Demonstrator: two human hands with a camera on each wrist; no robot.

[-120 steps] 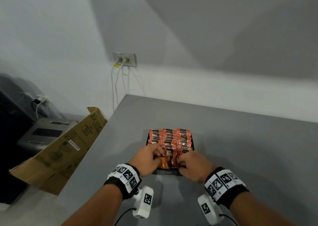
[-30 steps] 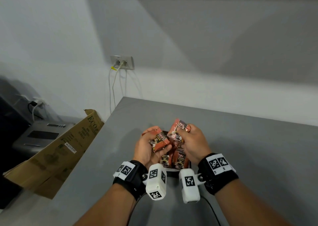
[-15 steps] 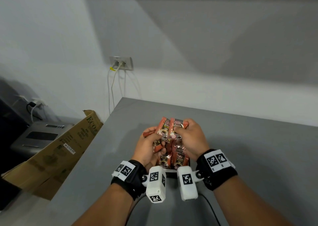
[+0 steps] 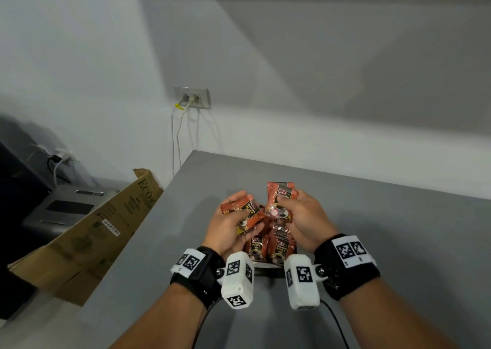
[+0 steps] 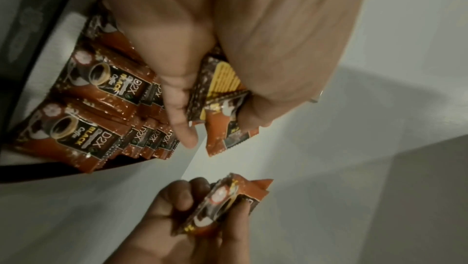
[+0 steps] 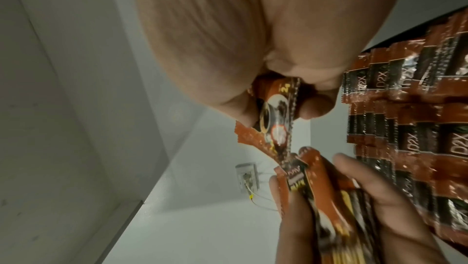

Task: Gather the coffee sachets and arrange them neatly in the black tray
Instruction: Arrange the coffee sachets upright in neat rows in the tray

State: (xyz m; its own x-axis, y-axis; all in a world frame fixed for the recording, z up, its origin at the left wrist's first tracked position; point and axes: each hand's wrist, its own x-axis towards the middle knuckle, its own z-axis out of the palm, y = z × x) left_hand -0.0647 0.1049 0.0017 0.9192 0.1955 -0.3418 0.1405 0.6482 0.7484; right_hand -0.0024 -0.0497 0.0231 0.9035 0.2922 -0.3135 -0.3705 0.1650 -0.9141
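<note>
Since half a second ago, the two held bundles have been drawn apart. A few sachets (image 4: 245, 213) are gripped in the left hand (image 4: 228, 231); one sachet (image 4: 281, 200) is pinched upright by the right hand (image 4: 305, 218). Below them, at lower centre, sachet rows (image 4: 268, 247) fill the black tray (image 4: 268, 271) on the grey tabletop (image 4: 398, 242).

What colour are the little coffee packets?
The sachets are orange-brown with a black label and yellow lettering, clearest in the left wrist view.
</note>
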